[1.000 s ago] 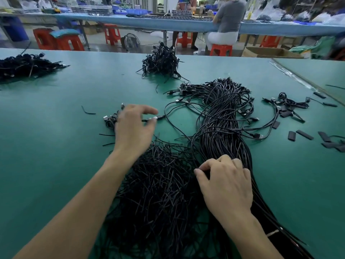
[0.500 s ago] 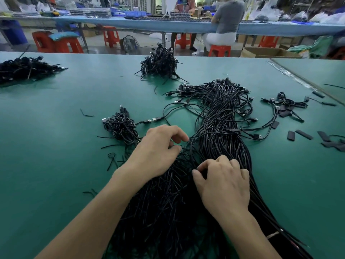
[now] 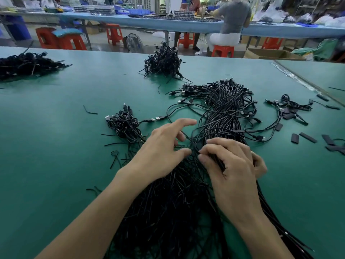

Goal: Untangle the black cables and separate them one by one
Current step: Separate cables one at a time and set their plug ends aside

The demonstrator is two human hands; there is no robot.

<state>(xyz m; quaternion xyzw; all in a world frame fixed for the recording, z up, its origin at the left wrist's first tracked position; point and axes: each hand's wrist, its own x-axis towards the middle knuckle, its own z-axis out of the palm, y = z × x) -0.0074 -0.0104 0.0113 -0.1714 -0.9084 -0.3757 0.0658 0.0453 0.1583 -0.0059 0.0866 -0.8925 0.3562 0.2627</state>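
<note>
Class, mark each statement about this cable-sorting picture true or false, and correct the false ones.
1. The left hand and the right hand both reach into the large cable bundle. True.
2. The table is red. False: it is green.
3. A small cable heap lies to the left of the left hand. True.
4. The right hand lies flat, off the cables. False: its curled fingers pinch strands of the bundle.
5. The stools behind are blue. False: they are orange-red.

Green table [image 3: 56, 146] bears black cables [image 3: 224, 116], perhaps sleeves [image 3: 308, 137].
</note>
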